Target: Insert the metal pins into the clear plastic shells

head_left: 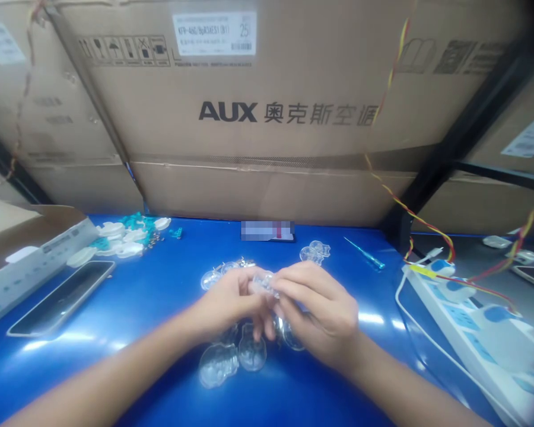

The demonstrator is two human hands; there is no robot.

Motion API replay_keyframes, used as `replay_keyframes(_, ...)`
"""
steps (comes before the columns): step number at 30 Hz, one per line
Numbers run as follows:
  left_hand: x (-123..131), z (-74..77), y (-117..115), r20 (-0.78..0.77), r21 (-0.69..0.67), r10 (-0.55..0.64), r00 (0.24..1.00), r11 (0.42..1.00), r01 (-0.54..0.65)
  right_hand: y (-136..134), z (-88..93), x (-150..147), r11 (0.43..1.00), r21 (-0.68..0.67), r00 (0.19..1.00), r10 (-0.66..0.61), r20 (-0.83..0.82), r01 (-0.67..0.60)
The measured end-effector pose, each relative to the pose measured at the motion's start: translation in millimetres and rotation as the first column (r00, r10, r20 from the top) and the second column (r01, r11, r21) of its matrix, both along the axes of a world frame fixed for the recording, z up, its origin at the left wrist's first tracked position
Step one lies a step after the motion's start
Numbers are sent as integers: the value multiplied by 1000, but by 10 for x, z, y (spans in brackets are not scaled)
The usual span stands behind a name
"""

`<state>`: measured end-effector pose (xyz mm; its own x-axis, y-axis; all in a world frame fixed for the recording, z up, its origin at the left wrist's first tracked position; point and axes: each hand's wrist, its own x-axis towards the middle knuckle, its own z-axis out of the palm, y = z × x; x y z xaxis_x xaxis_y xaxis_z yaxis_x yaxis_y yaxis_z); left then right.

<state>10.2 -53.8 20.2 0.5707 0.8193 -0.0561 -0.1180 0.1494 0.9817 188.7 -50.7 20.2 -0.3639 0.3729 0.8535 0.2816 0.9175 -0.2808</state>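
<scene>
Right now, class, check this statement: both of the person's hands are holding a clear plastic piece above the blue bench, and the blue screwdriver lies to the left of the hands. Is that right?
Not quite: the head view shows the blue screwdriver to the right of the hands, not the left. The rest stands: the left hand and right hand are holding a clear plastic piece above the blue bench.

a workshop: blue bench (160, 296), stacked aux cartons (267, 178)
</scene>
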Motion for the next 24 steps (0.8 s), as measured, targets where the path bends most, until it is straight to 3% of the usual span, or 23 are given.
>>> replay_keyframes(24,-4,-49,17,-1,14,14,1000,1000,-14,43,3,7,999,36,997,29,73,-31)
